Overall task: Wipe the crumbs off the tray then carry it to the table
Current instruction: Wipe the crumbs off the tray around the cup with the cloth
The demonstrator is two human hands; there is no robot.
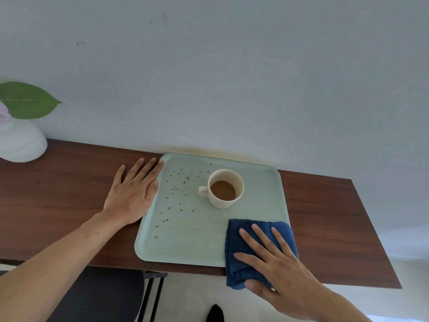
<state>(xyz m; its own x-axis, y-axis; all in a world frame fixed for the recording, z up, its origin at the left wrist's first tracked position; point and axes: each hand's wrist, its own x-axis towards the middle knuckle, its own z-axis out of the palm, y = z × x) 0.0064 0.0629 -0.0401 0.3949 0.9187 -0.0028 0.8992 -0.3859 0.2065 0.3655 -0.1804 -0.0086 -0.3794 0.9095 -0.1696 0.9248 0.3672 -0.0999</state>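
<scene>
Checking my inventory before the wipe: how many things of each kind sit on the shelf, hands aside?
Tray: 1
Cup: 1
Cloth: 1
Vase: 1
Total: 4

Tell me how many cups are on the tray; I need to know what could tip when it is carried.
1. The single cup stands upright on the far right part of the tray, holding brown liquid, beyond the blue cloth. No other cup shows.
</scene>
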